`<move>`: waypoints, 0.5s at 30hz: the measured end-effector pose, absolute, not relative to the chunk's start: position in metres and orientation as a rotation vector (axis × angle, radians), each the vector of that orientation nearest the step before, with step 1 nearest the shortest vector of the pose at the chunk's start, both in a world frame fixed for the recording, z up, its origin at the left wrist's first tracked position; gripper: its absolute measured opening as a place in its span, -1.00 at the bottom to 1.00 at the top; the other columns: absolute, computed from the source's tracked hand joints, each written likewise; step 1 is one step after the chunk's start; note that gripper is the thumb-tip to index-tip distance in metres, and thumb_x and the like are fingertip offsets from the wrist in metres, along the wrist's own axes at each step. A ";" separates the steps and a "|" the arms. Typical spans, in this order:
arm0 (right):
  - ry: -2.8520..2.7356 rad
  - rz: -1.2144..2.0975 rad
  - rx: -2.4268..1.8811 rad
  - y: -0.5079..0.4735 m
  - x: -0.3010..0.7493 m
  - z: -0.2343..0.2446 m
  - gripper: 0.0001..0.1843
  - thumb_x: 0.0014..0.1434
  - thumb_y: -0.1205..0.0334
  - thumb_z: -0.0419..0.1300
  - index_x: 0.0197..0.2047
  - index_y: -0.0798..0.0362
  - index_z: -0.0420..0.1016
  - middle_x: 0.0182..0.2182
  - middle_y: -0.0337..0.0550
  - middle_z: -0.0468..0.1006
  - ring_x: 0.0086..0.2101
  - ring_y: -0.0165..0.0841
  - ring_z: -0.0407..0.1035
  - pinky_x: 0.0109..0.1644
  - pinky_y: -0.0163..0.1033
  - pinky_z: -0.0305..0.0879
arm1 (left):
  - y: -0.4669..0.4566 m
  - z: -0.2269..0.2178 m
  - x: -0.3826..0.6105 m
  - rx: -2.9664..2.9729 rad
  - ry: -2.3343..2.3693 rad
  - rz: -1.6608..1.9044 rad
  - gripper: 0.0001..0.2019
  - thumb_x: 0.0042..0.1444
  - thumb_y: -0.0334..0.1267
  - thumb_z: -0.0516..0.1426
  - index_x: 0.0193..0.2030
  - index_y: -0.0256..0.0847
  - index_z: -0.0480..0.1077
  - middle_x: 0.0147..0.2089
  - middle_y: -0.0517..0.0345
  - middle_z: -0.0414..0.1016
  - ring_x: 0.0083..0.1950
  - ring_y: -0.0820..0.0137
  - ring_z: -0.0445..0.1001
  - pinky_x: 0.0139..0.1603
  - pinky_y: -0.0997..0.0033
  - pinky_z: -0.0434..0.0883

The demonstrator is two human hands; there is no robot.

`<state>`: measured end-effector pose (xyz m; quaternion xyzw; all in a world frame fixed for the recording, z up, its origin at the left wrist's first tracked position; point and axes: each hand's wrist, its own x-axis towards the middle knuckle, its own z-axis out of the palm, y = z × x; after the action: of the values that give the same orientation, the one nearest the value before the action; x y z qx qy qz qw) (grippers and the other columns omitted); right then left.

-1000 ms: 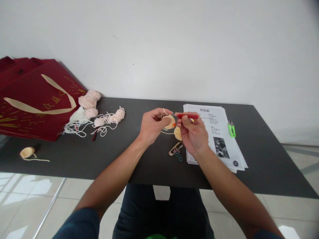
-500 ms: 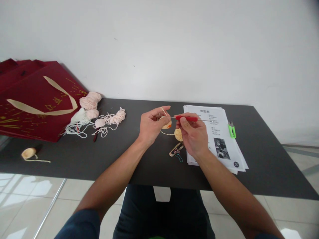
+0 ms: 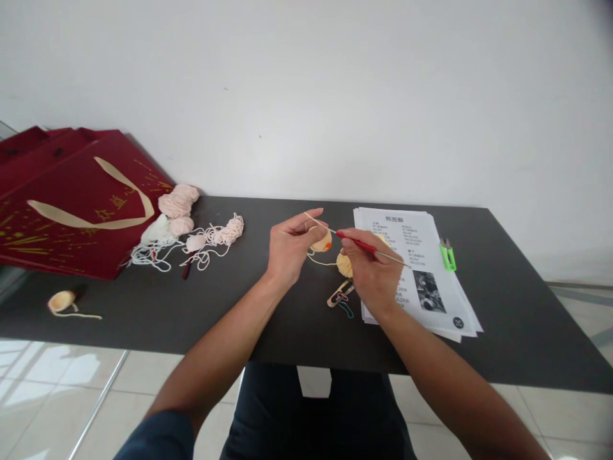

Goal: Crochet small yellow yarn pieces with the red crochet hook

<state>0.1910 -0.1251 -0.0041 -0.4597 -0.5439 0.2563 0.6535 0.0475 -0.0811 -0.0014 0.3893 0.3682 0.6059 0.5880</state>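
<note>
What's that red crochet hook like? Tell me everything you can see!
The red crochet hook has a plain red grip in the middle and thin, metal-looking shafts at both ends. The right hand holds it by the grip, at a slant. One end points toward the cream crocheted piece in the left hand; the other sticks out over the printed sheets. Its tips are too small to make out.

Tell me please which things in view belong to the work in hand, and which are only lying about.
In use:
hook, in the right hand
beige piece, in the left hand
yellow ball, likely its supply

Lying about, it seems:
bags
pink yarn
white yarn
cup-shaped piece
dark handle
pin
snips
papers, perhaps consulted
</note>
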 end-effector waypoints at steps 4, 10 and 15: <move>-1.380 0.412 -0.882 -0.126 0.190 -0.012 -0.69 0.22 0.35 0.37 -0.06 -0.27 0.72 -0.07 -0.20 0.75 -0.11 -0.21 0.60 0.01 0.05 0.56 | -0.081 0.004 0.049 0.749 0.774 1.390 -0.57 -0.14 -0.32 0.49 -0.05 -0.16 0.64 -0.30 0.17 0.68 -0.29 0.47 0.58 -0.20 0.44 0.48; -1.183 0.672 -0.862 -0.119 0.189 -0.018 -0.81 0.20 0.27 0.40 -0.14 -0.22 0.73 -0.12 -0.21 0.76 -0.23 -0.28 0.58 -0.08 -0.02 0.58 | -0.081 0.009 0.046 0.654 0.684 1.279 -0.55 -0.16 -0.32 0.49 -0.05 -0.17 0.63 -0.29 0.18 0.65 -0.36 0.49 0.55 -0.26 0.42 0.50; -0.866 1.080 -0.740 -0.107 0.192 -0.011 -0.88 0.16 0.18 0.44 -0.23 -0.11 0.62 -0.26 -0.27 0.73 -0.38 -0.44 0.50 -0.33 -0.28 0.48 | -0.081 0.009 0.044 0.719 0.703 1.265 -0.53 -0.19 -0.39 0.47 -0.05 -0.19 0.64 -0.33 0.22 0.61 -0.40 0.54 0.49 -0.31 0.49 0.43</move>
<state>0.1915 -0.1070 -0.0112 -0.3333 -0.3901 0.4864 0.7073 0.0443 -0.0814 0.0093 0.3215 0.3143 0.5657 0.6912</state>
